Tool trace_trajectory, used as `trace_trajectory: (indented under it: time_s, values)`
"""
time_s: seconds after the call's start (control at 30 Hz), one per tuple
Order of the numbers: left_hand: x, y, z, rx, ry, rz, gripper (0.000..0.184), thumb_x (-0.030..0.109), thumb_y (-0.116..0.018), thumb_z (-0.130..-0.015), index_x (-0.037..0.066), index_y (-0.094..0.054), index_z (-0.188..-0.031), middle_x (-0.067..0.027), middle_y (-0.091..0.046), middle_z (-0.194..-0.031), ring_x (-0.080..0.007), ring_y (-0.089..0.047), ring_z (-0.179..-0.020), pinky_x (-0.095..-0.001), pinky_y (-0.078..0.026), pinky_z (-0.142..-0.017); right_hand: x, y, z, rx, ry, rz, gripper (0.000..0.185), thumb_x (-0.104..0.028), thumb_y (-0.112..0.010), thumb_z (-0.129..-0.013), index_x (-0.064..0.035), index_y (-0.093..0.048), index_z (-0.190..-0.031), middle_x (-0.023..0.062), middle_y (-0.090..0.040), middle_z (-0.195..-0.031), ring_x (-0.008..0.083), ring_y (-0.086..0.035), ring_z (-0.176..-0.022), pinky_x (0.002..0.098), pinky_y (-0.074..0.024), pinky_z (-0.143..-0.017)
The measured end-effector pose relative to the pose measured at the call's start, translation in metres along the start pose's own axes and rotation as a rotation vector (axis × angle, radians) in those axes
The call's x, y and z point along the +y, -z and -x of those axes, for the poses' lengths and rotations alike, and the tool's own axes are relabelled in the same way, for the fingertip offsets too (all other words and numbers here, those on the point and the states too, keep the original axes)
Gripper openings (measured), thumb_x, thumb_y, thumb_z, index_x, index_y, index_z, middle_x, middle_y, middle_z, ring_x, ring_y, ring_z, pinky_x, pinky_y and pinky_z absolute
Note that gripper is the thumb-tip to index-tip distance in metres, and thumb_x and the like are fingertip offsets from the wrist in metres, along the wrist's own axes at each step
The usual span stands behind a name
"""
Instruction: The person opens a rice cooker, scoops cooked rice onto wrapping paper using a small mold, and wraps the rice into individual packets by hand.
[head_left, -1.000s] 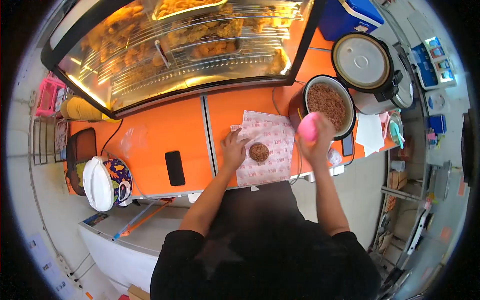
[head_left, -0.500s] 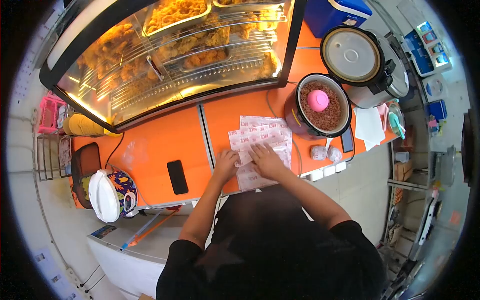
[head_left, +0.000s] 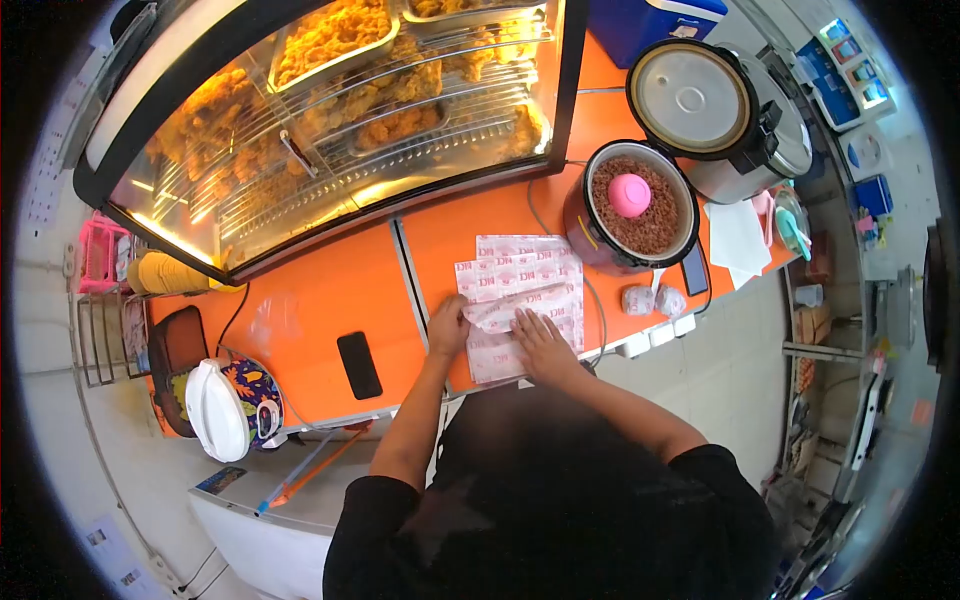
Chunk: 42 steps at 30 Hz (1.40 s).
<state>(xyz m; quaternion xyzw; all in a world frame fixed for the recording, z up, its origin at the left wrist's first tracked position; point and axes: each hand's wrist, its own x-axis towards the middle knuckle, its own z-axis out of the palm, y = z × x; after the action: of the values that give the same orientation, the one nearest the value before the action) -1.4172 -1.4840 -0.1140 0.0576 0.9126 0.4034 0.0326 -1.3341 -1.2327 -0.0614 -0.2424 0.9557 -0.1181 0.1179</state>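
Observation:
Several white sheets of wrapping paper [head_left: 490, 368] with pink "RICE" print lie layered on the orange counter in front of me. On top of them is a folded, roll-like paper wrapper [head_left: 520, 305]; whatever is inside it is hidden. My left hand [head_left: 448, 326] has its fingers curled at the wrapper's left end, pinching the paper there. Flat across the wrapper's lower edge rests my right hand [head_left: 545, 348], fingers stretched out. Two small wrapped rice bundles [head_left: 637, 300] sit to the right, near a rice cooker [head_left: 578, 235] of reddish-brown rice with a pink scoop [head_left: 629, 195] in it.
A lit glass cabinet [head_left: 340, 205] of fried chicken stands behind the counter. A black phone [head_left: 359, 365] lies to the left, beside a patterned pot with a white lid [head_left: 215, 405]. At right are an open cooker lid [head_left: 692, 98], white paper sheets [head_left: 737, 240] and another phone [head_left: 694, 270].
The top wrapper is now folded into a raised roll shape. My left hand has shifted slightly up and left to its end; my right hand has slid down and right.

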Motion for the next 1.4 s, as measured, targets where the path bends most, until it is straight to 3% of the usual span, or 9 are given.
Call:
trace_trajectory:
  time_s: [0.1,0.4,0.7,0.9,1.03,1.13,1.3,1.37,1.4]
  values:
    - [-0.002,0.003,0.002,0.084,-0.230,-0.009,0.016,-0.001,-0.065,-0.081,0.007,-0.070,-0.094,-0.0087,-0.070,-0.106,-0.0294,-0.070,-0.089,-0.0375,-0.057,-0.076,-0.002,0.001,0.002,0.010,0.002,0.006,0.081,-0.029,-0.062,-0.090,-0.0042,-0.030,-0.161,0.0167,-0.021,-0.170,0.0335,-0.019,-0.158,0.0498,-0.0152,-0.128]
    - [-0.022,-0.005,0.005,0.170,-0.099,-0.111,0.008,0.002,-0.067,-0.084,0.007,-0.070,-0.090,-0.0074,-0.073,-0.098,-0.0254,-0.072,-0.081,-0.0348,-0.058,-0.073,-0.002,-0.005,0.001,0.077,0.020,-0.041,0.077,-0.025,-0.059,-0.091,-0.0035,-0.031,-0.160,0.0184,-0.025,-0.168,0.0331,-0.022,-0.157,0.0499,-0.0149,-0.128]
    - [-0.037,-0.011,0.011,-0.101,0.338,0.271,0.037,0.027,-0.078,-0.086,0.002,-0.078,-0.112,-0.0139,-0.076,-0.079,-0.0196,-0.072,-0.071,-0.0345,-0.054,-0.068,-0.006,-0.010,-0.002,0.107,0.034,-0.070,0.077,-0.020,-0.063,-0.086,-0.0037,-0.036,-0.156,0.0217,-0.027,-0.166,0.0381,-0.026,-0.154,0.0510,-0.0176,-0.127]
    - [-0.020,-0.011,0.024,-0.200,0.632,0.266,0.037,0.033,-0.083,-0.082,-0.001,-0.078,-0.096,-0.0108,-0.073,-0.073,-0.0173,-0.068,-0.063,-0.0339,-0.051,-0.060,-0.008,-0.010,-0.004,0.136,0.042,-0.053,0.074,-0.028,-0.065,-0.087,-0.0021,-0.042,-0.152,0.0236,-0.033,-0.162,0.0402,-0.030,-0.152,0.0541,-0.0209,-0.126]
    - [0.011,0.012,0.041,-0.737,0.764,0.386,0.033,0.033,-0.079,-0.089,0.007,-0.066,-0.076,-0.0024,-0.062,-0.062,-0.0092,-0.050,-0.049,-0.0288,-0.036,-0.042,-0.010,0.010,-0.003,0.124,0.055,-0.197,0.070,-0.033,-0.067,-0.088,-0.0028,-0.046,-0.148,0.0236,-0.031,-0.163,0.0400,-0.030,-0.152,0.0608,-0.0206,-0.123]
    - [-0.004,0.011,0.047,-0.583,1.178,0.957,0.026,0.032,-0.077,-0.091,0.009,-0.066,-0.085,0.0011,-0.058,-0.064,-0.0044,-0.045,-0.047,-0.0247,-0.031,-0.039,-0.008,0.026,-0.001,0.111,0.092,-0.222,0.058,-0.031,-0.065,-0.090,-0.0024,-0.054,-0.140,0.0233,-0.034,-0.161,0.0399,-0.032,-0.151,0.0647,-0.0211,-0.122]
    - [0.040,0.025,0.057,-0.088,0.972,1.164,0.036,0.037,-0.075,-0.093,0.004,-0.062,-0.101,-0.0016,-0.062,-0.074,-0.0074,-0.052,-0.055,-0.0248,-0.038,-0.043,0.019,0.004,-0.017,0.126,0.219,-0.097,0.033,-0.021,-0.062,-0.090,-0.0019,-0.063,-0.117,0.0197,-0.053,-0.146,0.0366,-0.050,-0.135,0.0551,-0.0373,-0.114]
    - [0.032,0.016,0.053,0.067,0.653,0.299,0.039,0.031,-0.070,-0.096,0.003,-0.063,-0.122,-0.0130,-0.069,-0.102,-0.0265,-0.068,-0.096,-0.0407,-0.053,-0.085,0.026,0.009,-0.028,0.106,0.192,-0.214,0.026,-0.019,-0.061,-0.090,-0.0021,-0.066,-0.108,0.0189,-0.062,-0.133,0.0360,-0.060,-0.122,0.0510,-0.0464,-0.104]
    - [0.036,0.018,0.056,0.078,0.310,0.088,0.040,0.031,-0.071,-0.094,0.005,-0.064,-0.123,-0.0134,-0.070,-0.103,-0.0291,-0.068,-0.095,-0.0410,-0.053,-0.084,0.029,0.012,-0.039,0.016,0.148,-0.267,0.023,-0.018,-0.062,-0.089,-0.0025,-0.068,-0.105,0.0184,-0.067,-0.125,0.0360,-0.064,-0.114,0.0495,-0.0499,-0.098]
